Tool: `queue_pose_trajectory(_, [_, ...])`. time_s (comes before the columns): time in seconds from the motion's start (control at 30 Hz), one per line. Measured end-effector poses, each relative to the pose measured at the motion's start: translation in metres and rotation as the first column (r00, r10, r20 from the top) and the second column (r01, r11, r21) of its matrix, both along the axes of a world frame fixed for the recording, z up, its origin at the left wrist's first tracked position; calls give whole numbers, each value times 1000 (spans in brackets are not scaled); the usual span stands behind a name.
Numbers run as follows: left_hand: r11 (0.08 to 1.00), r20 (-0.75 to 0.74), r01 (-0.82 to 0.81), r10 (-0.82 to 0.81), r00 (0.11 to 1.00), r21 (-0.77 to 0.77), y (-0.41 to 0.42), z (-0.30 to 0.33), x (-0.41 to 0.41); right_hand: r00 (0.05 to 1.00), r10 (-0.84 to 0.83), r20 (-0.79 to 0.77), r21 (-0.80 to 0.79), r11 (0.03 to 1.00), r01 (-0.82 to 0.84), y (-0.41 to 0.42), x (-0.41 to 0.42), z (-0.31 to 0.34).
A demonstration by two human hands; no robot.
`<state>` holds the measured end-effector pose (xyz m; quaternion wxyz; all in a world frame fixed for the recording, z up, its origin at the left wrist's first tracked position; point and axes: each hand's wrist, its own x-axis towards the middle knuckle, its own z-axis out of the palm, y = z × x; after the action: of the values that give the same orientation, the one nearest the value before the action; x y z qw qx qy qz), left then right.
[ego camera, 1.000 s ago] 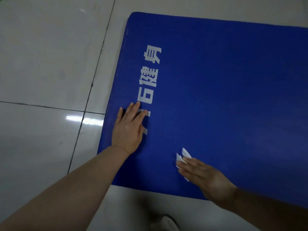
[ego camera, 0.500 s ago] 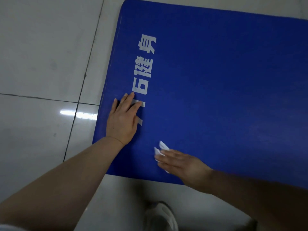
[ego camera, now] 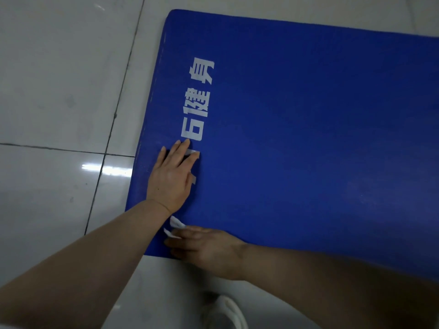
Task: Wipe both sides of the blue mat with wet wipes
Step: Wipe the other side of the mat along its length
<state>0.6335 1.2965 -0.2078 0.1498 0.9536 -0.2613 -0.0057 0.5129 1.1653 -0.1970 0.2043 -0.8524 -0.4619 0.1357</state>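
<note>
A: What lies at left?
B: Tiled floor (ego camera: 59, 91); then the blue mat (ego camera: 308, 138), flat, white lettering (ego camera: 198, 100) reading "石健身" by its left edge.

A: The hands?
B: Left hand (ego camera: 172, 179) flat, fingers straight; right hand (ego camera: 209, 245) presses a wet wipe (ego camera: 177, 224) at the near corner.

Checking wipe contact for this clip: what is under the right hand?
The right hand presses a white wet wipe flat onto the blue mat near its front edge. Only the wipe's corners show past the fingers; the rest is covered by the hand.
</note>
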Motion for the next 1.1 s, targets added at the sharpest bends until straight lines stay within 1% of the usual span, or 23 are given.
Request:
queue_pose_trajectory(0.07, [1000,15,-4,4,1000,-5,0,1,0,1000,18,21,35,999,-19,-29,-13,-2])
queue_pose_trajectory(0.17, [1000,16,6,-6,1000,-8,-3,3,-3,999,0,45,55,998,-3,-74,-35,-5])
queue_pose_trajectory(0.23, [999,11,40,-39,999,-11,-8,5,-7,999,-30,32,67,997,28,-97,-46,-3])
queue_pose_trajectory(0.3, [997,-7,77,-77,997,-2,-13,5,-13,996,-56,65,58,997,52,-109,-56,-1])
queue_pose_trajectory(0.37, [996,-45,91,-91,995,-13,-17,3,-15,989,-103,109,54,994,98,-99,-62,0])
queue_pose_trajectory(0.47, [995,-63,87,-90,994,-52,-25,2,-7,973,-194,128,76,980,185,-44,-54,-6])
queue_pose_trajectory(0.53, [995,-61,79,-83,995,-63,-31,6,1,977,-179,115,61,983,173,-1,-35,-10])
queue_pose_trajectory(0.6, [995,-66,72,-77,995,-63,-36,10,4,984,-168,63,68,984,164,21,-18,-11])
queue_pose_trajectory(0.63, [995,-76,68,-73,994,-68,-37,11,4,985,-165,45,78,984,161,21,-14,-12])
queue_pose_trajectory(0.7, [995,-85,72,-78,993,-73,-39,10,-1,972,-208,110,53,978,203,2,-21,-9])
queue_pose_trajectory(0.83, [992,-80,129,-129,988,0,-40,4,-15,902,-392,182,-51,912,406,-65,-61,-2])
queue_pose_trajectory(0.9, [990,-97,136,-131,987,42,-40,2,-17,862,-457,218,-91,870,485,-81,-80,-4])
queue_pose_trajectory(1.0, [989,-110,128,-120,987,70,-41,2,-15,806,-543,235,-104,811,576,-64,-89,-11])
queue_pose_trajectory(1.1, [989,-109,133,-125,986,66,-42,4,-15,815,-548,189,-67,821,567,-30,-71,-12])
